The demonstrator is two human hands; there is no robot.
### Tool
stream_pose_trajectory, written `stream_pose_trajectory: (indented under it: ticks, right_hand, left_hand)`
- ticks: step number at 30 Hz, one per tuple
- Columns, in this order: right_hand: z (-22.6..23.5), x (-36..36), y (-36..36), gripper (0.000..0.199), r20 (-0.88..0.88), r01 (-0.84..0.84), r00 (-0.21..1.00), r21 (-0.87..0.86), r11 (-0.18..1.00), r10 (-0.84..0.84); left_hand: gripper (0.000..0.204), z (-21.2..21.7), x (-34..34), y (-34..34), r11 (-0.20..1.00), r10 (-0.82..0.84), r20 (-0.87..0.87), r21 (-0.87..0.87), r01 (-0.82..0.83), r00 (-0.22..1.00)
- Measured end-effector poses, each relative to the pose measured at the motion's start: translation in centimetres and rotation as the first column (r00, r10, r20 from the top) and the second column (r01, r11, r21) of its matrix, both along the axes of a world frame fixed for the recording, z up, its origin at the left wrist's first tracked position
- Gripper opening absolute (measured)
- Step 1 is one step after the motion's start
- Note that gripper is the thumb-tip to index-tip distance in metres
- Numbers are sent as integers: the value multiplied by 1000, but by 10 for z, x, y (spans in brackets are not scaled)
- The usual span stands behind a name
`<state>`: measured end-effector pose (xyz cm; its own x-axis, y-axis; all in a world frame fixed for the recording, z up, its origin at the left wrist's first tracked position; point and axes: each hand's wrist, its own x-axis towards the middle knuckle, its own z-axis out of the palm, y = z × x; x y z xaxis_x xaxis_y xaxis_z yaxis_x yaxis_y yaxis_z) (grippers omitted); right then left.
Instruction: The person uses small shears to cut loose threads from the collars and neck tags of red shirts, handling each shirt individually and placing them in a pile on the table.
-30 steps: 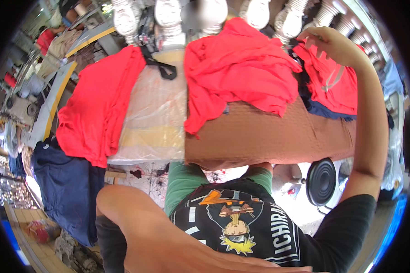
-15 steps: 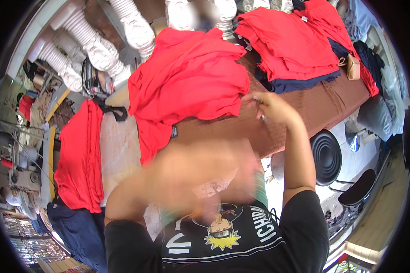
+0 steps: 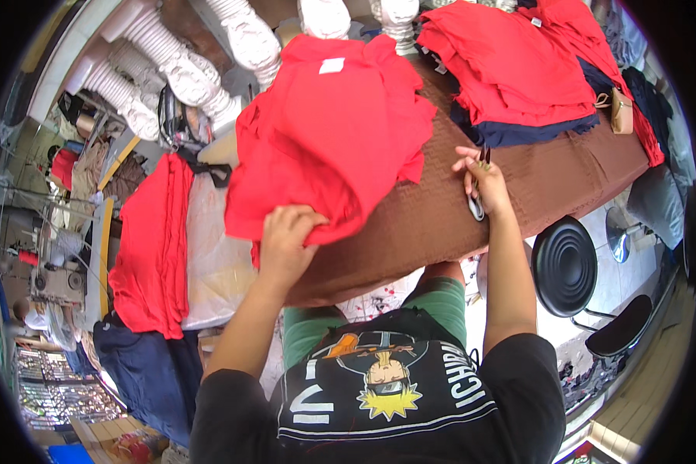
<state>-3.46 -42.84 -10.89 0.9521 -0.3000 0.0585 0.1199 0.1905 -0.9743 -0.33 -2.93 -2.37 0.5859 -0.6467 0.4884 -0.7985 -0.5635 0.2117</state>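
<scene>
Red garment (image 3: 336, 135): spread loosely in folds in the middle of the tabletop, in front of the person, its near edge lifted in the left hand; a small white label (image 3: 332, 66) shows near its far end.
Left hand (image 3: 288, 241): closed, fingers curled over the near edge of the red garment, gripping the fabric.
Right hand (image 3: 487, 185): fingers partly bent and loosely spread around a small tool, just above the tabletop, between the garment and the red stack; touching neither.
Small tool (image 3: 477, 209): a dark pointed end juts past the fingers, a pale loop hangs below the palm; much of it is hidden by the hand.
Tabletop (image 3: 398, 232): covered in brown cloth here, with a clear plastic sheet (image 3: 215, 247) on its left part.
Red stack (image 3: 510, 69): folded layers at the right, lying on navy cloth (image 3: 530, 133).
Tan pouch-like piece (image 3: 621, 112): beside that stack, near the right end.
Red pile (image 3: 155, 247): at the left, beside the plastic; dark navy fabric (image 3: 151, 371) hangs below it.
White posts (image 3: 247, 39): ornate, along the far side.
Black stool (image 3: 564, 263): round seat, on the floor at the right.
</scene>
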Motion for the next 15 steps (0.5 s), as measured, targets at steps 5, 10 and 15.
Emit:
stream_pose_trajectory:
  ticks: [5,10,15]
  right_hand:
    - [0,2,12,30,-11,118,993,-100,988,-120]
    - [8,-8,35,23,-60,321,941,-153,934,-333]
    - [50,-21,84,18,61,310,947,-439,843,-316]
  left_hand:
    - [48,-61,-47,43,974,214,-106,101,-204,971]
    - [46,-58,-45,55,972,135,-265,-152,-180,955]
    - [26,-47,-33,55,809,248,-312,-455,-373,917]
